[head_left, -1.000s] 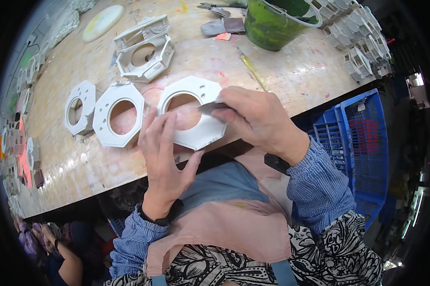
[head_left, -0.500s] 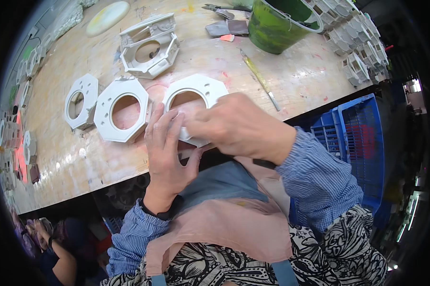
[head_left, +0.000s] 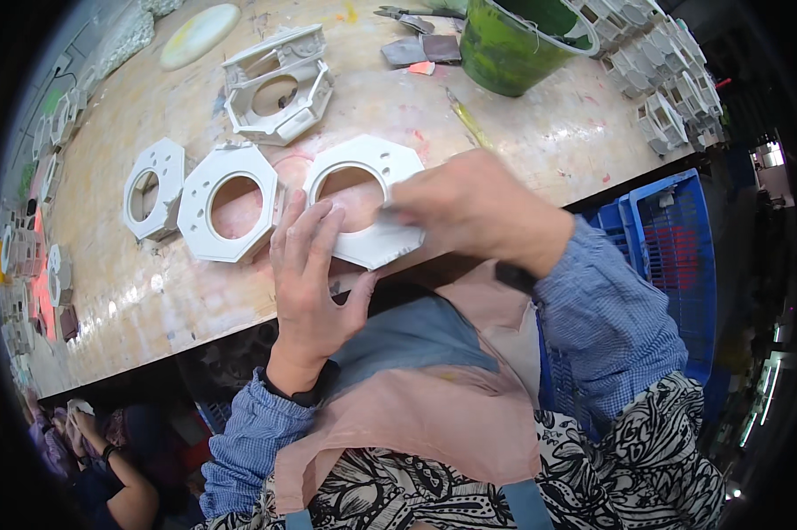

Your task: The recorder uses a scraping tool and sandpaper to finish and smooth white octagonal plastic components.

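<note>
A white octagonal frame point(head_left: 369, 248) with a round hole lies at the table's near edge. My left hand point(head_left: 305, 274) steadies it, fingers over its left side and thumb at the near edge. Closed and blurred by motion, my right hand point(head_left: 473, 208) is at the frame's right side. A dark grey bit at its fingertips looks like a small piece of sandpaper point(head_left: 400, 215), mostly hidden. Two similar octagonal frames, a middle one point(head_left: 206, 226) and a far-left one point(head_left: 157, 215), stand to the left. Behind them is a taller white hollow casting point(head_left: 279, 132).
A green bucket point(head_left: 504, 53) stands at the back, beside grey abrasive pieces point(head_left: 420, 50). A yellow craft knife point(head_left: 469, 122) lies partly behind my right hand. White parts point(head_left: 659, 79) are stacked at right, above a blue crate point(head_left: 694, 291). Another person point(head_left: 120, 477) sits lower left.
My right hand has moved right, from over the frame to its right side, uncovering more of its face and covering part of the knife. My left hand stays in place.
</note>
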The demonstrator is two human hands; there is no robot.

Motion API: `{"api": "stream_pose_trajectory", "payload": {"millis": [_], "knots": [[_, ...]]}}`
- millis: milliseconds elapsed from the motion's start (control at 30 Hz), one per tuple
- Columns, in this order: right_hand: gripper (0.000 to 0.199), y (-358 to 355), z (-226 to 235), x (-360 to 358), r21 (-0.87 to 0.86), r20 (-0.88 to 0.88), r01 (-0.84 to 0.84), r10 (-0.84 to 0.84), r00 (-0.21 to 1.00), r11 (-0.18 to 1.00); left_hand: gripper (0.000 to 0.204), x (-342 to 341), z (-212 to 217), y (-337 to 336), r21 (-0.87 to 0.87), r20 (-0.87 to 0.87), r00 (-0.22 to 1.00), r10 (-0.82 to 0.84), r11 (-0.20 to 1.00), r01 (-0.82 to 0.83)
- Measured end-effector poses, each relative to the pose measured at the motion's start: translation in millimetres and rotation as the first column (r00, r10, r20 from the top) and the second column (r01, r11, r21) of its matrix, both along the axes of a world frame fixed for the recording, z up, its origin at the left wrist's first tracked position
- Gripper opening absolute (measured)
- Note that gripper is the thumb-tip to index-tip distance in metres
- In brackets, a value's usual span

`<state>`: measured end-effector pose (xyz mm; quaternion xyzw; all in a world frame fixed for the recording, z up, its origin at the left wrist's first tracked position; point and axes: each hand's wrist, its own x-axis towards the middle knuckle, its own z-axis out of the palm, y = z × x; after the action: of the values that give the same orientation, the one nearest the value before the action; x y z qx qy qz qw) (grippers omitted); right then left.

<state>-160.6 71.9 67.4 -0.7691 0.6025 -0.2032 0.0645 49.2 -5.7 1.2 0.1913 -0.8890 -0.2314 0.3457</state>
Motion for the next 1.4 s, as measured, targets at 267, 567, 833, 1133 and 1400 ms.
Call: {"api": "stream_pose_trajectory", "payload": {"millis": [267,567,833,1133,1400], "knots": [[0.012,1.9,-3.9,14.2,-0.17,0.158,0.013,0.014,0.987,0.985,0.068,-0.7,-1.1,2.1,-0.025,0.001,1.0,0.013,1.0,-0.013],[0.018,18.9,-7.8,-5.8,-0.165,0.32,0.193,-0.132,0.938,0.967,0.073,-0.7,0.2,3.7,-0.087,0.065,0.997,0.029,0.996,-0.023],[0.019,31.6,-16.7,-26.5,-0.037,0.284,0.52,-0.489,0.824,0.854,0.062,-3.7,0.5,7.0,-0.065,0.035,0.998,0.049,0.997,-0.047],[0.02,29.0,-23.2,-29.9,-0.121,0.067,0.541,-0.537,0.841,0.832,0.069,-2.6,2.3,5.2,-0.103,0.078,0.996,0.038,0.994,-0.029],[0.027,14.2,-31.1,9.9,-0.166,0.304,0.294,-0.235,0.923,0.941,0.069,-3.8,0.8,5.0,-0.1,0.071,0.997,0.042,0.994,-0.035]]}}
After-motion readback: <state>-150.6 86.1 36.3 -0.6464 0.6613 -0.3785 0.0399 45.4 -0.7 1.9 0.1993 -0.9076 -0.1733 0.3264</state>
